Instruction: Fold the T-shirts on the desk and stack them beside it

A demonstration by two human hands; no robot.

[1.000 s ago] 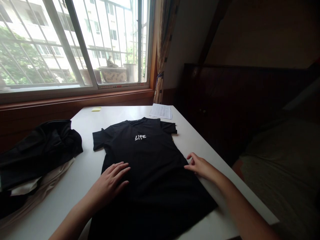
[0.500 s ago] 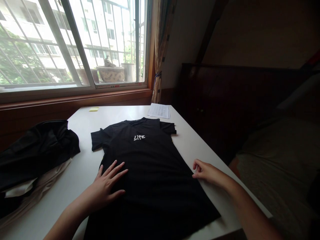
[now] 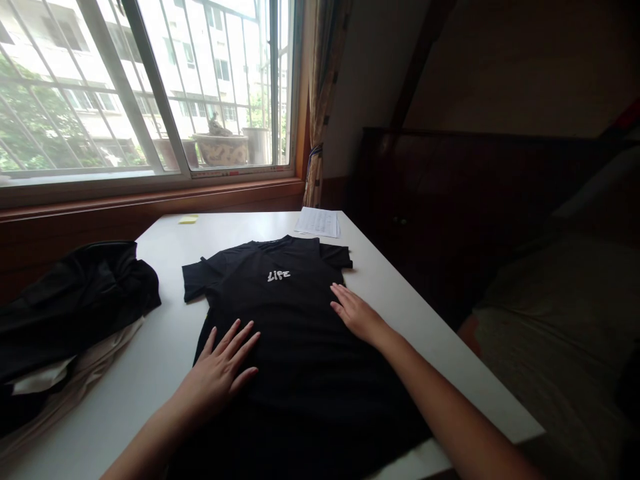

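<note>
A black short-sleeved T-shirt [image 3: 290, 340] with small white lettering on its chest lies spread on the white table [image 3: 400, 313], its collar toward the window. My left hand [image 3: 225, 357] rests flat on the shirt's left side, fingers spread and holding nothing. On the right edge of the shirt, below its right sleeve, lies my right hand [image 3: 356, 312] with fingers stretched out and nothing gripped. Part of the shirt's lower left hem is hidden by my left forearm.
Dark and beige clothes [image 3: 75, 307] are heaped at the table's left. Papers [image 3: 317, 221] and a yellow sticky note [image 3: 189, 219] lie at the far edge. Behind stand a barred window [image 3: 225, 80] and a tied curtain [image 3: 315, 167]. The table's right edge runs diagonally.
My right hand has moved from the shirt's lower right edge up and left onto the shirt, its curled fingers now straightened. My left hand has shifted slightly to the right.
</note>
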